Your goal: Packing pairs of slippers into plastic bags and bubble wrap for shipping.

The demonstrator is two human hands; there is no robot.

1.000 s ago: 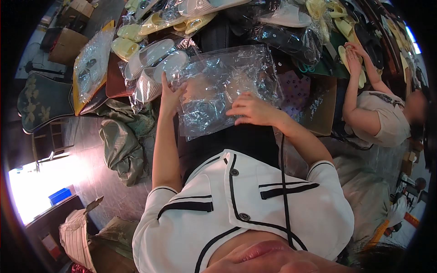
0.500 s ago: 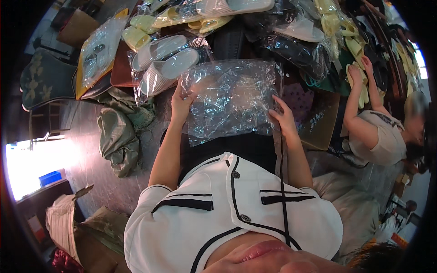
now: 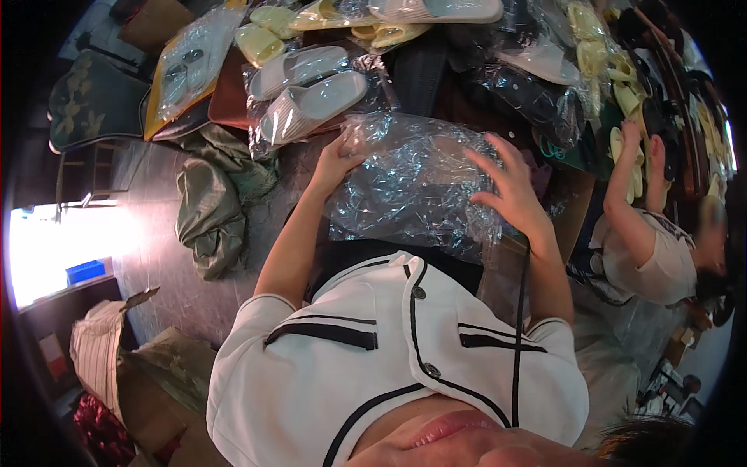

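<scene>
We hold a big clear plastic bag (image 3: 412, 183) in front of us, between our two hands. Our left hand (image 3: 336, 159) pinches the bag at its left edge, with the fingers closed on the crinkly plastic. Our right hand (image 3: 510, 187) is open, with the fingers spread wide, and it lies flat on the right side of the bag. So the two hands are well apart, one on each side of the bag.

We think the work with this bag is only at the start. The bag looks flat and crumpled, and we cannot see anything inside it. We cannot tell if its mouth is open.

Just past our left hand lies a pair of white slippers (image 3: 311, 89) already wrapped in clear plastic. Farther past our hands there are pale yellow slippers (image 3: 268, 35) and more bagged pairs, so some pairs look done and some are bare.

Left of our left hand a green cloth (image 3: 210, 202) lies on the floor. To the right of our right hand, another person in a white top (image 3: 650, 257) reaches up with one hand (image 3: 630, 136) toward yellow slippers
</scene>
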